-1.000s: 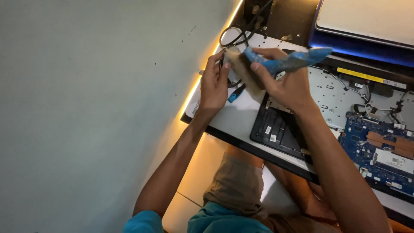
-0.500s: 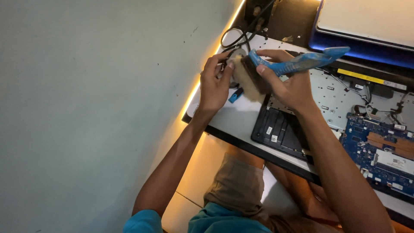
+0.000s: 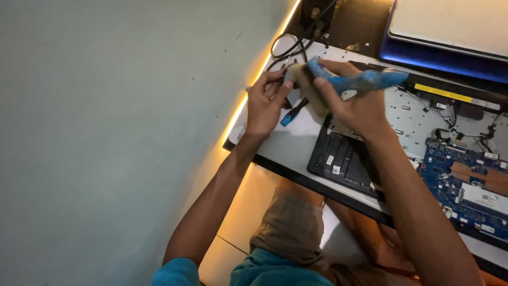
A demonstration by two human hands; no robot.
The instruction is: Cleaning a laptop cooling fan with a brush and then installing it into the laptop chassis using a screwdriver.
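Observation:
My right hand (image 3: 352,103) grips a paintbrush with a blue handle (image 3: 365,80), its tan bristles (image 3: 307,85) pointing left. My left hand (image 3: 264,103) pinches a small dark part (image 3: 288,77) right against the bristles. Both hands hover over the left end of an opened laptop chassis (image 3: 423,119), whose blue circuit board (image 3: 465,182) and black battery (image 3: 341,159) are exposed. A small blue-handled screwdriver (image 3: 292,112) lies on the white surface under my hands.
A closed blue laptop (image 3: 450,37) lies at the back right. Black cables (image 3: 296,42) loop at the table's back edge. The white table edge (image 3: 296,169) runs diagonally; a grey wall fills the left side. My knees are below the table.
Both hands have drifted slightly right and up together, and the brush bristles have swept over the small part held in my left hand.

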